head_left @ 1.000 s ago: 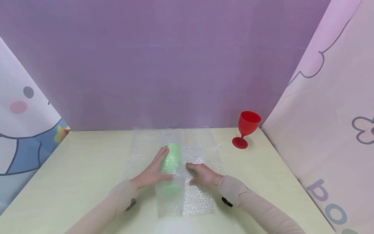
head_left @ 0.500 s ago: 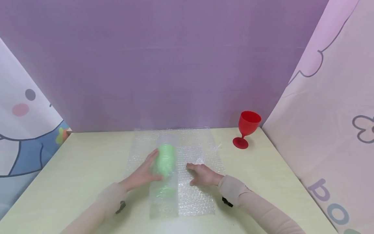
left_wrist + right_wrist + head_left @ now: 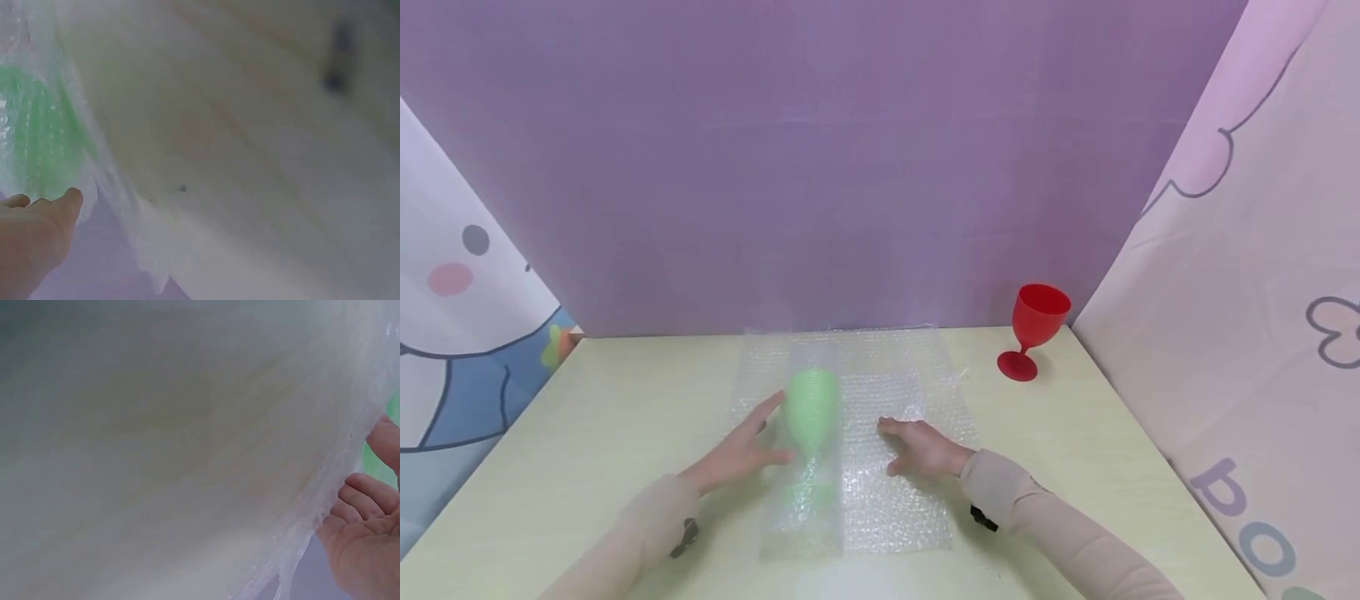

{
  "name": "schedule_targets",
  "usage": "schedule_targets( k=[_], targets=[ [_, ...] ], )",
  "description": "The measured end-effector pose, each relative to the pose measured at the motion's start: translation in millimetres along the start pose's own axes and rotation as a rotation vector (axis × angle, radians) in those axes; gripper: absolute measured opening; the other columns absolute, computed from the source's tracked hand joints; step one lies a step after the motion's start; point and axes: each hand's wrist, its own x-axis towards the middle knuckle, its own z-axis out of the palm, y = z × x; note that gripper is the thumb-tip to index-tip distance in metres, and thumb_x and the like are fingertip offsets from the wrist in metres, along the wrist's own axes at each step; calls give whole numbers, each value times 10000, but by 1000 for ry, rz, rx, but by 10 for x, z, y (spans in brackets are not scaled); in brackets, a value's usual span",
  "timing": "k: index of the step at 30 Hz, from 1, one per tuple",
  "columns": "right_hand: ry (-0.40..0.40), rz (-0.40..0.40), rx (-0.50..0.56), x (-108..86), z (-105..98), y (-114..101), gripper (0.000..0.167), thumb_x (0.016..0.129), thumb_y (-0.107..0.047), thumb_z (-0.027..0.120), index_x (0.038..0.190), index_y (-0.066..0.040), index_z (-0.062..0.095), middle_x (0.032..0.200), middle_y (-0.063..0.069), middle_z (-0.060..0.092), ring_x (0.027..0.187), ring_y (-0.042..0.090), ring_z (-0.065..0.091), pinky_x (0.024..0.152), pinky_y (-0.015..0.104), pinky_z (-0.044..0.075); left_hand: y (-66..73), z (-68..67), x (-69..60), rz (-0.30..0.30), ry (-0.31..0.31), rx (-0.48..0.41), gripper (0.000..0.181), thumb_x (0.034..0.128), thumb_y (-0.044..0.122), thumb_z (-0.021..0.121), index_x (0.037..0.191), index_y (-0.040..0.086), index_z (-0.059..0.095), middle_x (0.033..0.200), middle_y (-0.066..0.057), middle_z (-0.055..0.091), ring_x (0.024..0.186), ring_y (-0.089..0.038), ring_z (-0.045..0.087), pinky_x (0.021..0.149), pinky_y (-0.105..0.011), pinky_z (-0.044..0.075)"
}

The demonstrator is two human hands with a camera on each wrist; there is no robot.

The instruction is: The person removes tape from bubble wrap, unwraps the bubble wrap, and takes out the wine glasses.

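A green goblet point(image 3: 812, 404) lies on its side beneath a folded layer of clear bubble wrap point(image 3: 891, 500), its bowl toward the back and its foot toward the front. Along the goblet's left side, my left hand point(image 3: 737, 454) spreads its thumb and fingers at the wrapped edge; whether they touch it is hard to tell. The left wrist view has that hand point(image 3: 40, 240) below the green shape. My right hand point(image 3: 928, 450) rests on the flat wrap to the right, fingers loosely extended, apart from the goblet. In the right wrist view this hand point(image 3: 369, 531) is by the wrap's edge.
A red goblet point(image 3: 1036, 321) stands upright at the back right of the pale table point(image 3: 632, 400). A purple wall point(image 3: 820, 167) rises along the back edge, and printed panels flank both sides, the right one point(image 3: 1247, 350) close to the table edge.
The wrapped green goblet has shifted left, the fold moving with it, and more of its bowl shows. My left hand has drawn left too. The right hand stays in place.
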Motion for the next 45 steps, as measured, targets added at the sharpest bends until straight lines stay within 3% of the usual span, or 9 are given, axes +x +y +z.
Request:
schedule_targets(
  k=[9,16,21,25,29,34,40,45],
  targets=[
    [-4,7,8,4,-22,-14,739,775,-140,707,1396,4,332,1474,130,306,1363,272,288,1133,385,245,3,-78,-40,-28,-17,8,973,774,424,677,1485,157,67,1547,-129,32,1341,-483,161,1048,-653,188],
    [1,18,23,4,-14,6,749,771,-143,710,1401,-9,328,1479,120,298,1367,271,278,1136,389,238,71,-101,-72,12,9,43,945,790,352,684,1478,96,90,1538,-161,63,1356,-460,134,1078,-618,151],
    [-6,22,54,-10,5,13,749,772,-143,703,1403,-10,322,1483,122,284,1373,272,264,1141,395,221,355,0,-193,80,46,113,822,825,293,651,1472,134,168,1530,-129,148,1379,-385,157,1087,-606,138],
    [-5,21,66,-18,7,14,745,774,-142,700,1401,-4,322,1483,127,282,1374,274,261,1142,400,216,631,177,-333,175,-26,167,753,838,288,637,1458,152,233,1527,-103,171,1379,-352,196,1078,-601,191],
    [1,20,62,-12,-2,4,733,779,-139,697,1399,-6,328,1483,123,287,1373,273,265,1140,398,223,713,295,-406,243,-97,220,734,838,306,636,1444,111,270,1523,-110,182,1381,-353,190,1071,-597,217],
    [-3,18,57,-8,4,-1,735,773,-143,699,1395,-1,333,1477,131,295,1367,282,275,1137,404,224,746,335,-472,223,-114,280,806,792,363,677,1431,66,287,1518,-116,197,1386,-368,159,1066,-610,216],
    [-6,3,43,-7,16,12,731,773,-140,699,1389,14,336,1469,147,305,1362,289,284,1136,404,228,736,368,-520,182,-120,342,1007,639,417,781,1434,60,275,1532,-98,151,1393,-371,122,1070,-601,215],
    [-8,0,48,-11,8,19,727,776,-135,698,1389,13,337,1471,146,302,1366,287,277,1138,401,224,708,399,-540,192,-124,418,1094,573,467,796,1435,52,265,1544,-63,109,1404,-344,88,1091,-575,188]
  ],
)
